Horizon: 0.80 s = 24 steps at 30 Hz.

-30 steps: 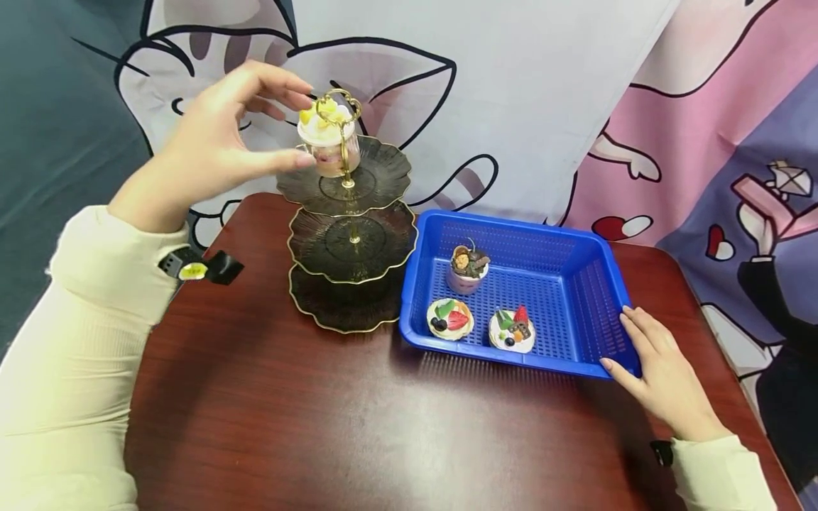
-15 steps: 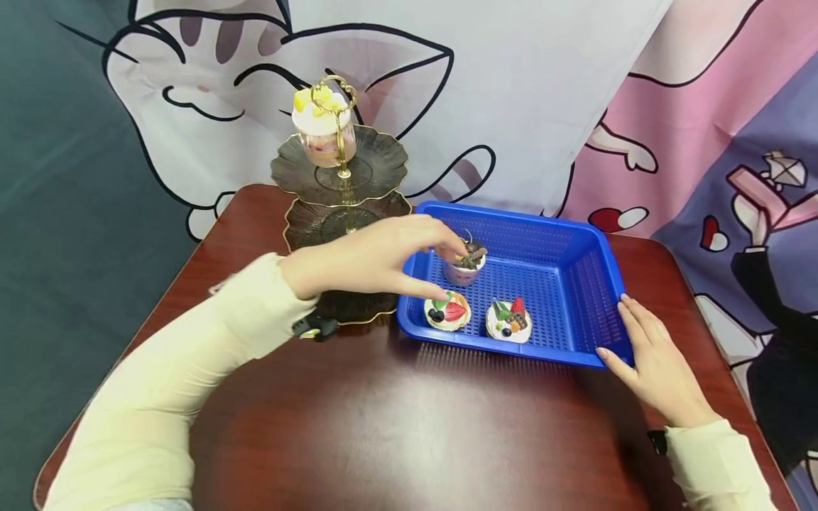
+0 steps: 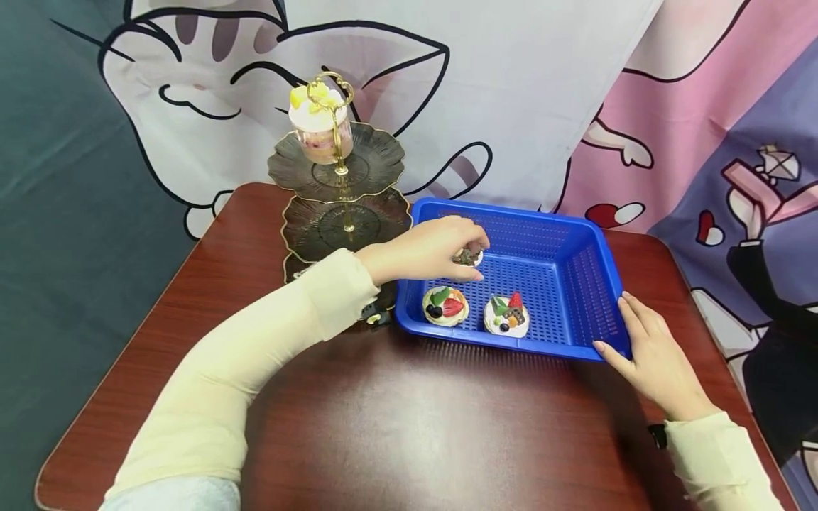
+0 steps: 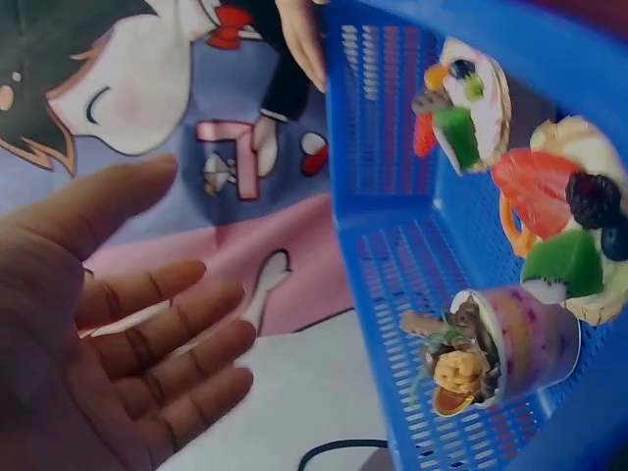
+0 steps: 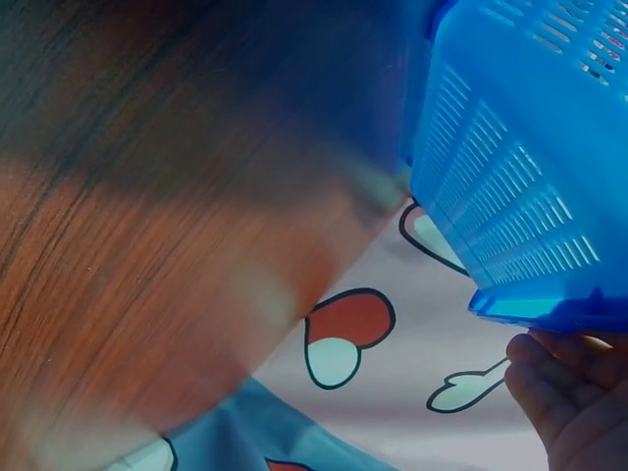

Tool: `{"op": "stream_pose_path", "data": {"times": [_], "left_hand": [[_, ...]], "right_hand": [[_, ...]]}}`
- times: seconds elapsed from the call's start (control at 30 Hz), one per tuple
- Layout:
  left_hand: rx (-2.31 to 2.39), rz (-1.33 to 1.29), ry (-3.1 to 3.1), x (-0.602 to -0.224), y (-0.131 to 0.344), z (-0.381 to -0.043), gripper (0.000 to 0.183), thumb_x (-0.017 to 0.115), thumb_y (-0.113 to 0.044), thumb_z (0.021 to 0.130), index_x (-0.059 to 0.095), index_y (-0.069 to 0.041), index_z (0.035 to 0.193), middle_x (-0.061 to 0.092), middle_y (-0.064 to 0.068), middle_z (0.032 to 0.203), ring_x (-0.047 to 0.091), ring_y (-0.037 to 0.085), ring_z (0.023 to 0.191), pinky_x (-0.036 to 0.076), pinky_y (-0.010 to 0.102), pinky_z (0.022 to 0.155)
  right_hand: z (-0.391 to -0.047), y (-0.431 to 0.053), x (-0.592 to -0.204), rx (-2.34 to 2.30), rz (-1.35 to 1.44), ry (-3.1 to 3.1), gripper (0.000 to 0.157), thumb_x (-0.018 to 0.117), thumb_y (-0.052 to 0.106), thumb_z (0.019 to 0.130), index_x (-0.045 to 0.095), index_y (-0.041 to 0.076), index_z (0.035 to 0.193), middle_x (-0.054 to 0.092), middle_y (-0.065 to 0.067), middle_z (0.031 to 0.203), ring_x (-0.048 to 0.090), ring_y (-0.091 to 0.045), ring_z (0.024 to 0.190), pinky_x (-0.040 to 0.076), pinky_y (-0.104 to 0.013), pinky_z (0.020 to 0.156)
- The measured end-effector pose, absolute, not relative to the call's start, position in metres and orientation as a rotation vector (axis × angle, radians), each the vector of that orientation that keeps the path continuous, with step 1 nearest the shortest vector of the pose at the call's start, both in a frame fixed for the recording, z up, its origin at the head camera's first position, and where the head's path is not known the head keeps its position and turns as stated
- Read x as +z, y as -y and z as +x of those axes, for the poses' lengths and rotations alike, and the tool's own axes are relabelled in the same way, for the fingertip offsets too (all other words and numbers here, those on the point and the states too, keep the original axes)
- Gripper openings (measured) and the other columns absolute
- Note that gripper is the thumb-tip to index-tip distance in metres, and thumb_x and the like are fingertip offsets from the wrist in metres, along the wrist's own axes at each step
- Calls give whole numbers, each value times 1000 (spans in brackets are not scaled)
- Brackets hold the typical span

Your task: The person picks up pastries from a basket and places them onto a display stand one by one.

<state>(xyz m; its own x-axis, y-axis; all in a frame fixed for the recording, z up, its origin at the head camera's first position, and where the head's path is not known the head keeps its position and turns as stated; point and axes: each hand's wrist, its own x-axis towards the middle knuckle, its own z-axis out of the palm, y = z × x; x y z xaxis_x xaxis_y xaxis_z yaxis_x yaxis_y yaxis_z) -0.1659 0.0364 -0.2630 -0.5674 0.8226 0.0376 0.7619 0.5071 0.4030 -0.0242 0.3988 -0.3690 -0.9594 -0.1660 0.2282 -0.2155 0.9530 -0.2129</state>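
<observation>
In the head view, my left hand point(image 3: 428, 252) reaches over the left part of the blue basket point(image 3: 537, 216), thumb and fingers spread above a chocolate-topped dessert cup point(image 3: 469, 257). The left wrist view shows that hand apart from the dessert cup point(image 4: 535, 343), with nothing in its grasp. Two fruit-topped tarts lie in the front of the basket: one tart with strawberry and kiwi point(image 3: 445, 306), another tart with a chocolate piece point(image 3: 506, 317). My right hand point(image 3: 658, 362) rests against the basket's front right corner, fingers extended along the rim point(image 5: 549, 319).
Left of the basket stands a dark three-tier stand point(image 3: 377, 167) with gold edges. A dessert cup with yellow fruit point(image 3: 322, 138) sits on its top tier, beside the central post. Everything stands on a reddish-brown table point(image 3: 396, 426) before a cartoon-printed cloth point(image 3: 530, 92).
My left hand has moved from the yellow-fruit cup on the stand's top tier, rightward and down, to over the chocolate-topped cup in the basket. My right hand stays at the basket's corner.
</observation>
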Motion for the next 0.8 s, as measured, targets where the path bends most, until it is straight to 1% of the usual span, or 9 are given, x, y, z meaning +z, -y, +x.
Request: {"op": "stream_pose_path", "data": {"times": [0.1,0.2,0.3,0.37,0.5,0.63,0.8], "left_hand": [[494,1259,-2647,-269,-49,-178,50,67,-44,88,58,-14,127,61,2,113,54,14,101,46,31,89],[453,1157,-2682,-275,-59,-189,53,66,-45,88,56,-14,129,59,3,120,55,14,103,47,31,89],[427,1072,-2699,-281,-67,-198,55,65,-46,88,53,-15,133,56,3,127,56,15,108,48,32,90],[413,1033,-2711,-286,-71,-202,57,65,-46,88,52,-15,135,55,3,131,56,15,113,49,32,92],[423,1001,-2734,-294,-74,-209,60,66,-45,87,51,-15,136,53,4,133,55,17,117,48,33,95],[454,1017,-2728,-299,-76,-217,62,68,-45,86,51,-12,136,52,7,133,54,19,119,46,34,98],[471,1059,-2677,-306,-78,-225,72,71,-47,82,47,-9,139,50,9,134,50,21,123,43,34,103]], "right_hand": [[-23,-400,-369,351,280,2904,81,63,38,90,25,-4,149,28,-29,151,30,-49,134,18,-57,116],[-21,-400,-368,343,252,2931,83,61,40,91,23,-4,149,26,-27,153,29,-49,136,20,-59,113],[-21,-400,-368,335,239,2944,83,62,41,91,23,-4,149,27,-28,153,30,-48,137,23,-60,111],[-22,-400,-368,321,249,2940,83,62,41,90,24,-5,149,28,-29,152,31,-49,136,23,-58,112],[-23,-399,-369,321,279,2915,82,63,40,90,26,-6,148,31,-30,150,34,-49,134,20,-53,116],[-23,-398,-368,325,288,2909,82,62,39,90,26,-6,148,31,-30,150,34,-48,134,20,-52,116],[-22,-398,-368,336,289,2905,81,62,39,91,26,-7,148,30,-30,150,33,-48,135,19,-51,117]]}}
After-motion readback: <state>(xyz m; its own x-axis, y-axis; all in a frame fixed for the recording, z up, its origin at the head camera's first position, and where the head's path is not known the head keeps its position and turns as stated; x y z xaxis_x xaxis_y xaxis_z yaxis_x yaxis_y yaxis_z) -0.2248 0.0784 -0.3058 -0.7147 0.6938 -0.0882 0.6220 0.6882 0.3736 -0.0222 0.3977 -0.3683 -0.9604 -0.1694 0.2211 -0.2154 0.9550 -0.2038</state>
